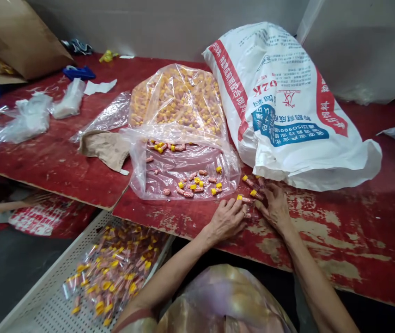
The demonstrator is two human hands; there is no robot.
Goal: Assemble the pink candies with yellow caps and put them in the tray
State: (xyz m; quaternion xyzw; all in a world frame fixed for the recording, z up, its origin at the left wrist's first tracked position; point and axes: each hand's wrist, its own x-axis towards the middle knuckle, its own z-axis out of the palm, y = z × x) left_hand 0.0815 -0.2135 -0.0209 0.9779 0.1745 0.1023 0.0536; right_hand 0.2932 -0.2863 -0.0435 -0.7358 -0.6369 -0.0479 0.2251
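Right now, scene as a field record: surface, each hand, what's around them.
surface: worn red table
left hand: resting on table, fingertips at loose pink pieces with yellow caps; grip unclear
right hand: fingers on the same pieces
ahead: open clear bag holding more such pieces
right of bag: white printed sack
below table edge: perforated tray with bagged pieces

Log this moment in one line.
left hand: touching yellow-capped pieces | right hand: fingers on same pieces | clear bag: beside | white sack: behind
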